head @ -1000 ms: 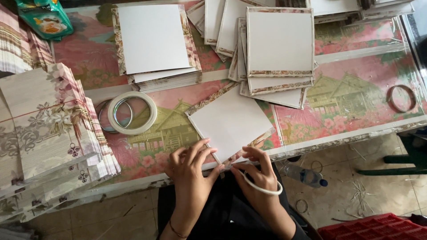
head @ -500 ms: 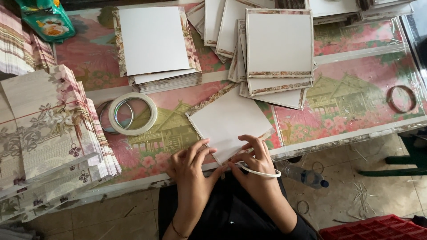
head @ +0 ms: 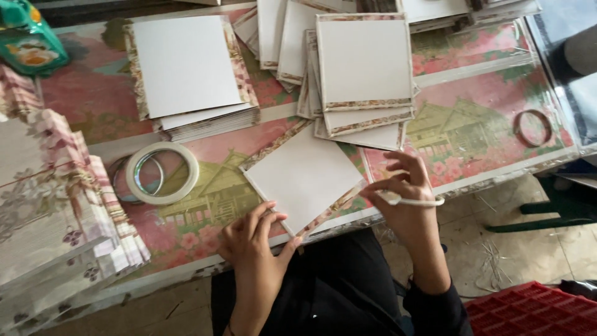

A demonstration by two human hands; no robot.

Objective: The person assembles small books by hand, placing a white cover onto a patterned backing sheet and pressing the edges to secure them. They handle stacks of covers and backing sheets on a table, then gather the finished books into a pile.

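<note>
Your left hand (head: 252, 239) lies flat, fingers spread, pressing the near corner of the white square card (head: 303, 177). It grips nothing, just pins the card down. The card sits tilted like a diamond on patterned paper (head: 277, 144) near the front edge of the surface (head: 472, 130), just below the stack of finished covers (head: 364, 71).

Your right hand (head: 404, 199) is half curled at the card's right corner, with a tape ring (head: 413, 200) round it and what looks like a tape end pinched in the fingertips; too small to be sure.

To do this step well: keep the left palm firm so the card can't slide on the paper. Lay the tape straight along the edge, press from the corner outward, avoid wrinkles. Keep the patterned border even on all sides before sticking.

A larger tape roll (head: 163, 172) lies to the left, well apart from both hands. A folded paper pile (head: 59, 205) sits at far left, another card stack (head: 189, 68) at the back left. A thin brown ring (head: 532, 127) lies at far right.
</note>
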